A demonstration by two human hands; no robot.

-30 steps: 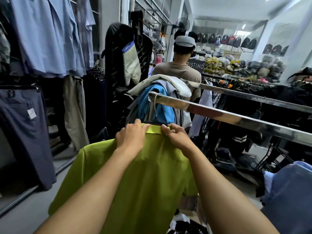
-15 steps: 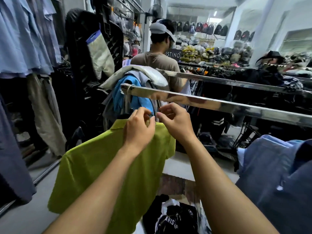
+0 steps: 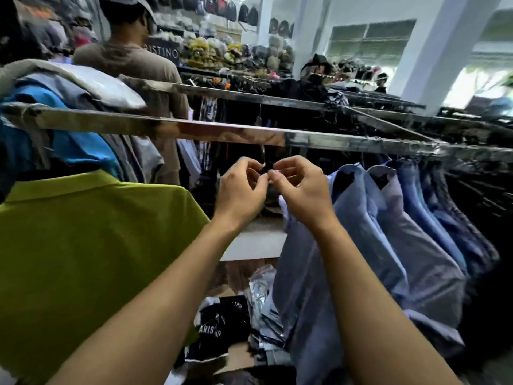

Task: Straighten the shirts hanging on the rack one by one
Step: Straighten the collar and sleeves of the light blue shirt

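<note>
One green shirt [image 3: 83, 245], four blue shirts [image 3: 361, 232] (further ones too dark to count), two metal rails [image 3: 166, 129], two hands [image 3: 241, 193].

Along the rail [image 3: 227, 133]
To my left a polo shirt [image 3: 83, 245], right the shirt row [image 3: 402, 232]; packets [image 3: 222, 323], I think, heaped below.

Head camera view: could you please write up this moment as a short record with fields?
Place: clothes shop, metal rail across the view
Left hand: fingers curled, tips at a small dark hanger top below the rail
Right hand: fingers curled, tips facing the left hand's
Grip: too blurred to tell
Green shirt: hangs left of the hands, untouched
Blue shirts: row hanging to the right, nearest under the right wrist
Behind: person in a cap, back turned
</note>
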